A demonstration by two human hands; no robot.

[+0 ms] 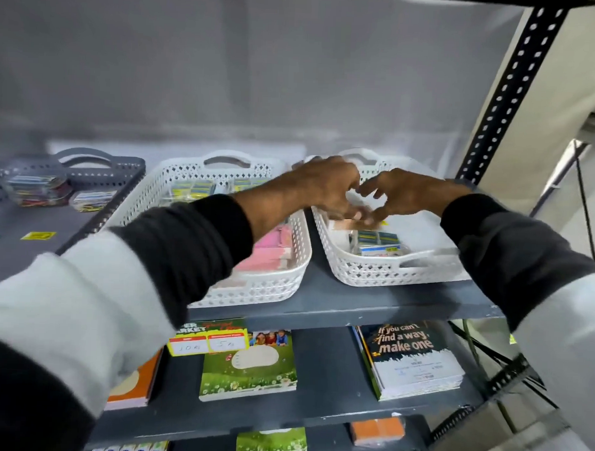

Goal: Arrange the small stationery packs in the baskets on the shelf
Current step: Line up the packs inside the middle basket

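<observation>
Packs (378, 243) lying in right basket (389, 274), near its front wall, on top shelf (337, 304). More packs (193, 188) at back of middle basket (253, 291), with pink pads (271, 254) toward its front. Grey basket (89, 170) further left holding two clear tubs of coloured bits (37, 189).

Both hands over back half of right basket, close together, fingertips nearly touching. Left hand (324, 185) reaching across from above middle basket, fingers curled downward. Right hand (402, 192) curled likewise. Something flat and pale between fingertips, low in basket; too blurred to say what, or which hand is pinching it. Cannot tell grip for either.

Judged partway through: several packs already binned in two white baskets, right basket with plenty of bare floor left. No loose packs seen waiting on shelf. Likely current step: setting or straightening a pack at back of right basket. Amount left not shown.
</observation>
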